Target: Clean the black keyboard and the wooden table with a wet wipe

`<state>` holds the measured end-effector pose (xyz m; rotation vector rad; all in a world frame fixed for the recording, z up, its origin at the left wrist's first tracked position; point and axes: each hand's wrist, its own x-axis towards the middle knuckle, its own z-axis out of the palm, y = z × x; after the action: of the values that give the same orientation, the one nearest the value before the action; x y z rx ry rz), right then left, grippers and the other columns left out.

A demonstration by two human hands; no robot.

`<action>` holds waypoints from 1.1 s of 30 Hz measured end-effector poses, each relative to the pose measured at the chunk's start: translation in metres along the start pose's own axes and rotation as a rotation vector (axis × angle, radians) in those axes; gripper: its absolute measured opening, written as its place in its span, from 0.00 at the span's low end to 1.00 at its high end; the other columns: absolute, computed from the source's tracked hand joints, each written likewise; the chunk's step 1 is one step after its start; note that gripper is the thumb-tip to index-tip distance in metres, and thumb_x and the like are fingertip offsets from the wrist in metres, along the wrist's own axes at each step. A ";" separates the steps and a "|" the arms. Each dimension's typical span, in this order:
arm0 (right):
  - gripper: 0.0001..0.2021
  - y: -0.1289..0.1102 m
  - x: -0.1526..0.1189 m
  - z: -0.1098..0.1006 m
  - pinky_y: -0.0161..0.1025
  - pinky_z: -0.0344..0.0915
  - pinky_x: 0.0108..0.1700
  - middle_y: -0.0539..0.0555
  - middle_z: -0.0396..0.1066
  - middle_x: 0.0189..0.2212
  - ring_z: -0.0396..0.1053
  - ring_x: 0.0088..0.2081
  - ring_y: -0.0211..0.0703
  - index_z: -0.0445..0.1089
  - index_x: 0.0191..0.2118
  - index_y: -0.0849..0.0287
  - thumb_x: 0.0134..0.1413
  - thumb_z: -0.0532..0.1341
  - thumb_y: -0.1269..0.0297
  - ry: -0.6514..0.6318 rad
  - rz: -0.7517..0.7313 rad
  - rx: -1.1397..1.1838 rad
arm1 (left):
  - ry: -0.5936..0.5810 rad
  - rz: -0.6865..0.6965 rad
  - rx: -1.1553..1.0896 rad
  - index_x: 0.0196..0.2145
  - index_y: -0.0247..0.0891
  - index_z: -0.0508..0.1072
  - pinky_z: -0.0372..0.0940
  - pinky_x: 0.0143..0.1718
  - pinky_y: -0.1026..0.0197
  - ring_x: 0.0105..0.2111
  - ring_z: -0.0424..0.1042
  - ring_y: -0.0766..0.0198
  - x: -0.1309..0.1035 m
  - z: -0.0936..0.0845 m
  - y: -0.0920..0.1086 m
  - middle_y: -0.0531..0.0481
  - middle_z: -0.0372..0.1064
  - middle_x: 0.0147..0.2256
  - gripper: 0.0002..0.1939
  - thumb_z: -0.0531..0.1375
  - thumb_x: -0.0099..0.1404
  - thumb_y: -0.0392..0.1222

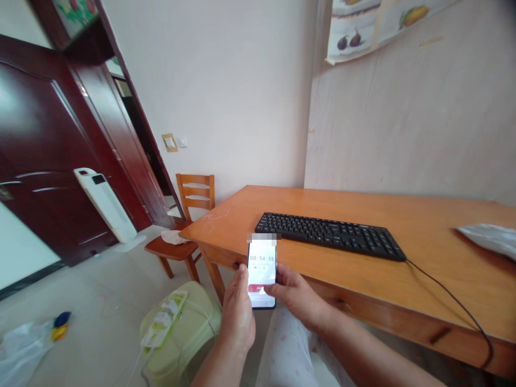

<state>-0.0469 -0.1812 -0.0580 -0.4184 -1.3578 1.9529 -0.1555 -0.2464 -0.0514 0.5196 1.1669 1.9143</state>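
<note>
A smartphone (262,273) is held upright between my two hands, in front of the table's near edge. Its lit screen shows a timer reading 00:54:55 and a red button near the bottom; the top of the screen is blurred out. My left hand (238,312) is closed around the phone's left side, thumb along the edge. From the right, my right hand (300,298) grips the other edge, its thumb over the lower screen by the red button. Just beyond the phone, a black keyboard (330,235) lies on the wooden table (427,290).
The keyboard's cable hangs over the table's front edge. A plastic bag (492,238) lies at the table's right. To the left are a wooden chair (196,188) with a white cloth, a pale green stool (197,317) bearing a power strip (165,320), and a white tower appliance (107,207).
</note>
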 end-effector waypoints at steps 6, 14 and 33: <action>0.25 -0.003 -0.001 -0.005 0.39 0.65 0.32 0.55 0.76 0.30 0.71 0.28 0.43 0.74 0.43 0.62 0.57 0.60 0.41 0.190 0.096 -0.057 | -0.023 -0.021 -0.025 0.50 0.33 0.76 0.71 0.43 0.54 0.44 0.77 0.51 -0.005 0.002 0.003 0.40 0.78 0.44 0.26 0.64 0.61 0.56; 0.27 -0.004 -0.003 -0.006 0.42 0.67 0.34 0.57 0.77 0.33 0.72 0.29 0.43 0.75 0.43 0.63 0.58 0.59 0.41 0.119 0.074 -0.030 | 0.008 -0.008 -0.015 0.47 0.33 0.76 0.70 0.44 0.54 0.42 0.78 0.52 -0.002 0.003 0.004 0.40 0.78 0.44 0.25 0.64 0.61 0.57; 0.11 0.002 -0.024 0.000 0.38 0.65 0.36 0.52 0.75 0.34 0.71 0.34 0.41 0.74 0.40 0.58 0.53 0.66 0.58 -0.101 0.112 -0.170 | 0.130 0.039 -0.037 0.40 0.32 0.77 0.68 0.30 0.61 0.31 0.78 0.57 0.007 0.001 0.013 0.44 0.79 0.35 0.26 0.66 0.56 0.60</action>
<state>-0.0313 -0.1983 -0.0633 -0.4914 -1.6030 1.9785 -0.1641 -0.2434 -0.0398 0.4054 1.2086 2.0250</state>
